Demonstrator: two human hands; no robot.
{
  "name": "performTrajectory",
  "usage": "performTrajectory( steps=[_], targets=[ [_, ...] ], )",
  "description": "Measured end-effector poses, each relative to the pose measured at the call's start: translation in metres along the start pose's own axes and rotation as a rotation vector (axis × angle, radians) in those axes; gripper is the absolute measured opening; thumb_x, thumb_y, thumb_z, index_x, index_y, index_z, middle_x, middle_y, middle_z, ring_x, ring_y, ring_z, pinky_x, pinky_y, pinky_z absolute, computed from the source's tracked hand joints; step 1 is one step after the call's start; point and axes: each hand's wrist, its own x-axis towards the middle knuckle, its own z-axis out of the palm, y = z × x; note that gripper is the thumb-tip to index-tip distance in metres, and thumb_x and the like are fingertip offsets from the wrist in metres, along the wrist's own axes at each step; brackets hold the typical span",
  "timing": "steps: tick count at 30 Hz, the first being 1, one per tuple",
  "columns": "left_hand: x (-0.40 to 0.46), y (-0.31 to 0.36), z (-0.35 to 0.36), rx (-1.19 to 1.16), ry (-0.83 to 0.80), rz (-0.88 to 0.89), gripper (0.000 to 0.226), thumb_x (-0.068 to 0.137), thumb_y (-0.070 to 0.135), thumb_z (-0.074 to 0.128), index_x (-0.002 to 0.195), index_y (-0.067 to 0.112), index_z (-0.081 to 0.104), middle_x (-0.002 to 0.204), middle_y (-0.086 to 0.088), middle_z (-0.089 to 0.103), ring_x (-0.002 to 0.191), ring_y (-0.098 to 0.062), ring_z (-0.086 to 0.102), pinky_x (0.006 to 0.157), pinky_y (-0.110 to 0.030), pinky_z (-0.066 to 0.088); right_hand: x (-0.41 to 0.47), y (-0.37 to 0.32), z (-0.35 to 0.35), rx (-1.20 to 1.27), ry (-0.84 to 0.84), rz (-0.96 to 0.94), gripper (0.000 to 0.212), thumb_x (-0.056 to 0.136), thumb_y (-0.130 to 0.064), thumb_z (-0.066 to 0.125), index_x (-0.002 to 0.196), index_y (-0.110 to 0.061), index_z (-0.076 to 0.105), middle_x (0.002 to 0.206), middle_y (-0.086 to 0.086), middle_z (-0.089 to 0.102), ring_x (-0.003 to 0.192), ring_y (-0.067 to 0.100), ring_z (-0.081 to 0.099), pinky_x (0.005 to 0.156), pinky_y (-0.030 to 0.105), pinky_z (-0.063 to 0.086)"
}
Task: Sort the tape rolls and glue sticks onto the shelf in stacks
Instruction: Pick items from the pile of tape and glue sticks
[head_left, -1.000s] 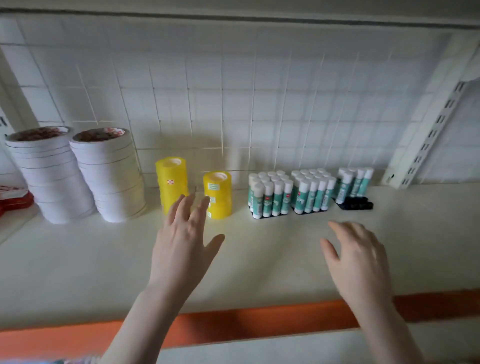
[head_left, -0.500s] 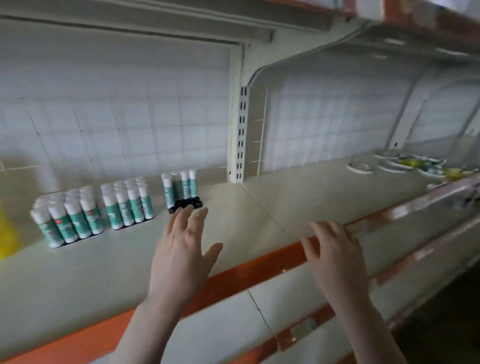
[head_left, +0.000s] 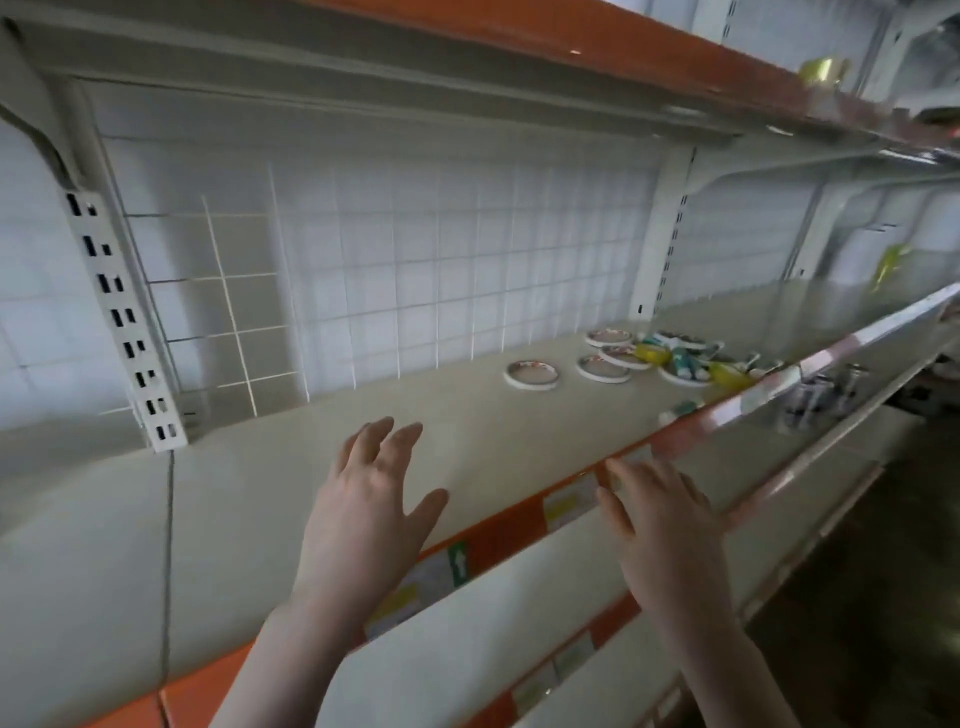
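While the unsorted lot is lying loose at the far right of the shelf (head_left: 260, 519), well apart from both hands, the step in hand is judged to be the reach toward it. Item: flat white tape rolls, lying on their sides; one tape roll (head_left: 531, 374) is sitting alone nearest the hands, a second roll (head_left: 602, 368) is lying beside it, and at least three more are showing in the heap (head_left: 685, 358) behind, some partly covered. Item: yellow tape rolls, two appearing in the heap, blurred. Item: glue sticks, green and white, lying jumbled in the same heap; the count cannot be told, though one stray stick (head_left: 680, 409) seems to be resting near the shelf's orange front edge (head_left: 509, 535). The left hand (head_left: 363, 514) is hovering over bare shelf with fingers spread wide, holding nothing; the right hand (head_left: 660, 525) is stretching out over the front edge, fingers straight, also holding nothing. Handling note: taking the lone roll first is looking simplest, since nothing is lying against it; flat rolls are likely sliding easily, so lifting by the rim is advised. Surroundings: a white wire grid back panel (head_left: 363, 260), a slotted upright (head_left: 124, 322), another shelf above (head_left: 571, 31).
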Motion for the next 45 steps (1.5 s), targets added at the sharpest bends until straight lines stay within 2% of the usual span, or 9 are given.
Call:
performTrajectory(
  steps=[5, 11, 16, 22, 25, 28, 31, 38, 45],
  targets=[
    [0.057, 0.035, 0.056, -0.035, -0.011, 0.010, 0.062, 0.084, 0.040, 0.061, 0.140, 0.025, 0.037, 0.147, 0.004, 0.032, 0.135, -0.014, 0.026, 0.105, -0.028, 0.030, 0.057, 0.057, 0.035, 0.015, 0.106, -0.005, 0.023, 0.076, -0.013, 0.074, 0.098, -0.008, 0.068, 0.093, 0.011, 0.066, 0.085, 0.032, 0.064, 0.072, 0.041, 0.051],
    [0.112, 0.064, 0.103, -0.035, -0.031, -0.034, 0.062, 0.083, 0.038, 0.063, 0.139, 0.025, 0.039, 0.146, 0.005, 0.033, 0.135, -0.012, 0.025, 0.102, -0.026, 0.030, 0.120, 0.108, 0.059, 0.098, 0.138, -0.046, 0.023, 0.075, -0.010, 0.074, 0.097, -0.005, 0.068, 0.088, 0.011, 0.065, 0.081, 0.032, 0.062, 0.068, 0.045, 0.054],
    [0.139, 0.092, 0.137, 0.003, -0.009, -0.078, 0.060, 0.082, 0.035, 0.065, 0.137, 0.024, 0.042, 0.144, 0.003, 0.036, 0.133, -0.015, 0.029, 0.101, -0.028, 0.032, 0.159, 0.155, 0.075, 0.157, 0.140, -0.082, 0.019, 0.072, -0.004, 0.075, 0.089, -0.006, 0.069, 0.085, 0.011, 0.066, 0.079, 0.032, 0.063, 0.067, 0.040, 0.052],
    [0.152, 0.133, 0.188, 0.085, 0.026, -0.231, 0.059, 0.081, 0.032, 0.068, 0.134, 0.019, 0.047, 0.141, -0.003, 0.042, 0.129, -0.022, 0.036, 0.100, -0.030, 0.032, 0.200, 0.227, 0.095, 0.310, -0.118, -0.236, 0.011, 0.081, -0.012, 0.067, 0.092, -0.011, 0.070, 0.086, 0.002, 0.067, 0.080, 0.021, 0.064, 0.067, 0.037, 0.054],
    [0.159, 0.156, 0.208, 0.127, 0.037, -0.284, 0.057, 0.078, 0.029, 0.071, 0.130, 0.014, 0.051, 0.136, -0.007, 0.047, 0.124, -0.028, 0.042, 0.097, -0.034, 0.036, 0.218, 0.254, 0.101, 0.390, -0.301, -0.341, 0.017, 0.087, -0.023, 0.062, 0.101, -0.018, 0.071, 0.093, -0.005, 0.067, 0.085, 0.008, 0.059, 0.072, 0.021, 0.045],
    [0.165, 0.172, 0.220, 0.160, 0.061, -0.322, 0.055, 0.076, 0.026, 0.074, 0.125, 0.011, 0.055, 0.132, -0.009, 0.051, 0.120, -0.031, 0.046, 0.095, -0.037, 0.038, 0.227, 0.270, 0.106, 0.496, -0.424, -0.424, 0.026, 0.087, -0.034, 0.056, 0.105, -0.021, 0.070, 0.096, -0.010, 0.067, 0.089, 0.004, 0.058, 0.077, 0.022, 0.048],
    [0.166, 0.180, 0.228, 0.182, 0.056, -0.353, 0.056, 0.077, 0.029, 0.072, 0.128, 0.014, 0.053, 0.133, -0.006, 0.050, 0.122, -0.028, 0.044, 0.097, -0.034, 0.036, 0.233, 0.281, 0.109, 0.562, -0.486, -0.489, 0.021, 0.084, -0.032, 0.065, 0.099, -0.019, 0.072, 0.090, -0.011, 0.067, 0.086, 0.006, 0.059, 0.076, 0.029, 0.052],
    [0.171, 0.178, 0.232, 0.210, 0.036, -0.422, 0.057, 0.081, 0.031, 0.068, 0.132, 0.017, 0.049, 0.136, -0.002, 0.046, 0.125, -0.023, 0.040, 0.098, -0.030, 0.032, 0.245, 0.287, 0.116, 0.571, -0.605, -0.578, 0.025, 0.083, -0.044, 0.061, 0.098, -0.027, 0.069, 0.089, -0.014, 0.054, 0.088, 0.001, 0.047, 0.076, 0.017, 0.039],
    [0.188, 0.162, 0.230, 0.218, -0.008, -0.406, 0.055, 0.083, 0.026, 0.067, 0.133, 0.016, 0.048, 0.135, -0.003, 0.048, 0.123, -0.025, 0.043, 0.097, -0.030, 0.033, 0.247, 0.281, 0.111, 0.675, -0.684, -0.506, 0.012, 0.081, -0.036, 0.068, 0.086, -0.027, 0.061, 0.083, -0.014, 0.058, 0.082, -0.001, 0.053, 0.070, 0.015, 0.042]
  ],
)
